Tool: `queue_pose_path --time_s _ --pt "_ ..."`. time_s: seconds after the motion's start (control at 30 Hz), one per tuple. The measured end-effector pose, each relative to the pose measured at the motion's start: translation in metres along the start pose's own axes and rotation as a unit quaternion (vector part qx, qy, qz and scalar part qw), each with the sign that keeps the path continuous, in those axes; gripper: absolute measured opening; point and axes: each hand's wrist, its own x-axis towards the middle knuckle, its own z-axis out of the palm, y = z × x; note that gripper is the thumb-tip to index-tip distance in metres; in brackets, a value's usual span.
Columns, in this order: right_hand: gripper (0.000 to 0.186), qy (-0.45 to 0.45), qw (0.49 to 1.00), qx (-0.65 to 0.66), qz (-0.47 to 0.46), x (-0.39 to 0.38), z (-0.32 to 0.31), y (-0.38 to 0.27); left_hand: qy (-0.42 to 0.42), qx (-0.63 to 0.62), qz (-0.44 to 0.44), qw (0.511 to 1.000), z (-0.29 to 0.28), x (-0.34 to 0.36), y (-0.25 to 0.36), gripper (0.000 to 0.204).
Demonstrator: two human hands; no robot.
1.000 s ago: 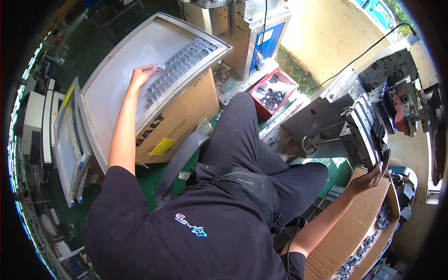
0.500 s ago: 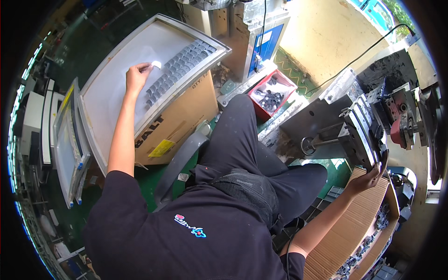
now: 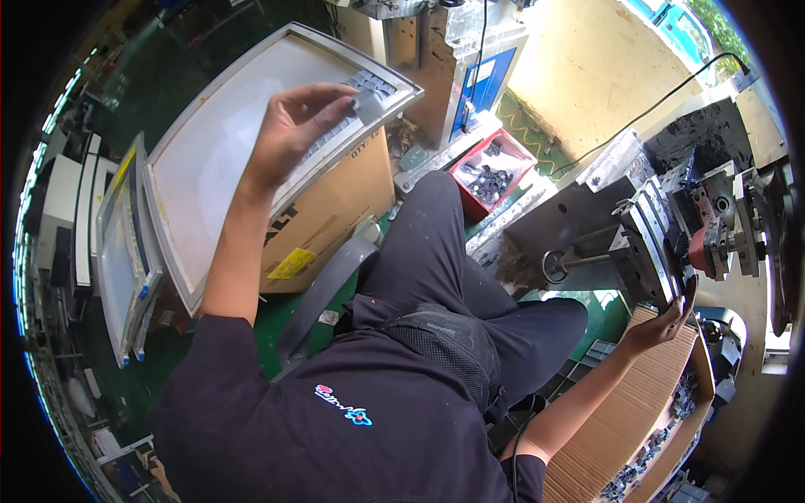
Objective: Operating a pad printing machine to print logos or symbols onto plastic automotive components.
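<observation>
My left hand (image 3: 302,126) is raised over the white framed tray (image 3: 214,168) at upper left, its fingers pinched on a small pale grey piece (image 3: 355,99). Behind it, rows of similar grey curved pieces (image 3: 373,81) lie along the tray's right side, partly hidden by the hand. At lower right, my right hand (image 3: 662,323) has its fingers curled round the lower end of a metal fixture (image 3: 650,247) on the machine. A pink pad (image 3: 700,251) sits among the machine's metal parts just right of the fixture.
A cardboard box (image 3: 323,210) supports the tray. A red box of dark parts (image 3: 490,180) sits beside a metal cabinet (image 3: 486,80). An open carton (image 3: 620,411) with dark parts is below my right arm. Framed panels (image 3: 122,243) lean at left; a grey curved chair part (image 3: 310,310) is beside my legs.
My left hand has lifted and moved right toward the grey rows with the small piece. The machine's pink pad has moved downward toward the fixture. My right hand has stayed in place.
</observation>
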Motion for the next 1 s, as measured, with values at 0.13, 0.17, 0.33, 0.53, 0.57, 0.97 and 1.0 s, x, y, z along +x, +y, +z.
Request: queue_pose_path --time_s 0.13,0.17,0.33,0.53,0.57,0.97,1.0 --pt "0.037 0.003 0.999 0.036 0.036 0.001 0.003 -0.022 -0.092 -0.056 0.045 0.993 0.040 -0.006 0.000 0.019" --pt "0.040 0.003 0.998 0.050 0.023 0.001 0.002 -0.025 -0.118 -0.082 0.045 0.988 0.052 -0.008 0.003 0.019" --pt "0.030 0.083 0.987 -0.126 -0.049 -0.024 0.003 -0.108 -0.187 -0.205 -0.046 0.960 0.107 -0.037 0.011 0.018" --pt "0.017 -0.273 0.938 0.157 -0.144 -0.071 -0.010 -0.212 -0.242 -0.257 -0.123 0.927 0.152 -0.063 0.001 0.017" --pt "0.022 -0.307 0.928 0.152 -0.145 -0.074 -0.011 -0.222 -0.227 -0.246 -0.110 0.936 0.157 -0.066 -0.001 0.017" --pt "0.027 -0.285 0.947 0.130 -0.072 -0.086 -0.008 -0.231 -0.168 0.006 0.111 0.979 0.170 -0.069 0.006 0.023" --pt "0.027 -0.285 0.948 0.128 -0.066 -0.087 -0.007 -0.230 -0.164 0.016 0.126 0.978 0.171 -0.070 0.007 0.024"
